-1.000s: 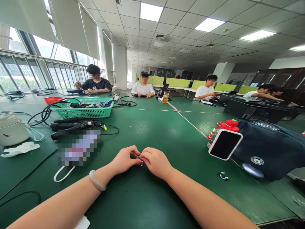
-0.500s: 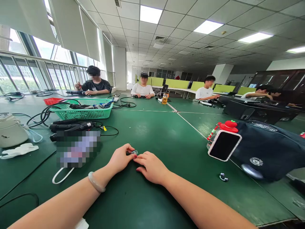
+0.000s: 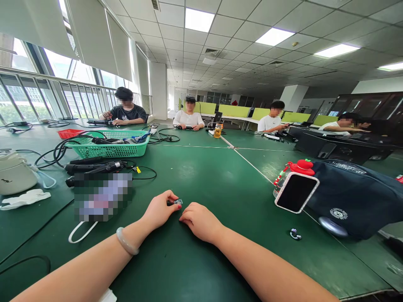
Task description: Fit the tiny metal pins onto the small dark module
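Note:
Between its thumb and fingers, my left hand (image 3: 162, 209) pinches a small flat blue-and-white piece (image 3: 178, 202), too small to make out further. A pale bangle (image 3: 126, 242) circles that wrist. Just to the right, my right hand (image 3: 201, 220) rests low over the green table (image 3: 179, 260) with its fingers drawn together, the tips pointing left. A narrow gap separates it from the piece. Whatever its fingertips may hold is hidden.
Left of my hands lie a blurred-out pouch (image 3: 105, 197), black devices (image 3: 94, 167) and a green basket (image 3: 116, 147) of cables. On the right are a phone (image 3: 297, 192) leaning on a bottle, a dark bag (image 3: 355, 201) and earbuds (image 3: 295, 234). Several people sit farther back.
My right hand has come away from the small piece, and its fingers have folded closer together. My left hand keeps hold of the piece in nearly the same spot.

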The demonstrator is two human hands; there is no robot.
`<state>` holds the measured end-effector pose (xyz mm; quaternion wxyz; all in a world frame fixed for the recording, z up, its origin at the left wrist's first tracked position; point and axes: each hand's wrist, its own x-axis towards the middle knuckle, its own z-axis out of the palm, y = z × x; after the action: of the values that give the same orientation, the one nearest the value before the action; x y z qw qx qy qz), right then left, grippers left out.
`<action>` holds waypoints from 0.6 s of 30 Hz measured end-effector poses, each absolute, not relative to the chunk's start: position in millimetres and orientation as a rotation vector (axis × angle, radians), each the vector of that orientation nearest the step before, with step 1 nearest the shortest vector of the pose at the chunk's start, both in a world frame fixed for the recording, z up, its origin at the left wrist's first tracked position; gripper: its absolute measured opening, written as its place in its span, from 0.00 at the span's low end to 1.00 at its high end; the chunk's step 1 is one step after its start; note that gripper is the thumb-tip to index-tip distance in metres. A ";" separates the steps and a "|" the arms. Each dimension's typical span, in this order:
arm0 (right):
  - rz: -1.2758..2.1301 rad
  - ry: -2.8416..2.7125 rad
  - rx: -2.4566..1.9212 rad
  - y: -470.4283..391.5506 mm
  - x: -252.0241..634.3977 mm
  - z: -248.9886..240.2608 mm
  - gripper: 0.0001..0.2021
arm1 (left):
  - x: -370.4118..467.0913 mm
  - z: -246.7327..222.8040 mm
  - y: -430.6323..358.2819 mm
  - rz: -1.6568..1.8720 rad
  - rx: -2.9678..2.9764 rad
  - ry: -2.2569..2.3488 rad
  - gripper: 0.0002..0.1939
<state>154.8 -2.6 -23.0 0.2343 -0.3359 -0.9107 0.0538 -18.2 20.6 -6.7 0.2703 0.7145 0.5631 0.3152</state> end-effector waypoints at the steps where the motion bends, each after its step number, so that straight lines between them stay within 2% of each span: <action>1: 0.143 -2.500 -0.932 -2.6 154.7 -22.9 0.08 | -18.0 -6.5 20.5 0.849 1.929 1.514 0.10; 18: 0.233 -2.380 -0.959 -5.0 159.2 -19.0 0.09 | -17.1 -3.3 17.1 0.841 1.947 1.492 0.09</action>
<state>159.2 -5.0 -19.0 0.2786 -0.3574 -0.8872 0.0870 -17.1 17.1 -3.3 0.2708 0.7229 0.5537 0.3123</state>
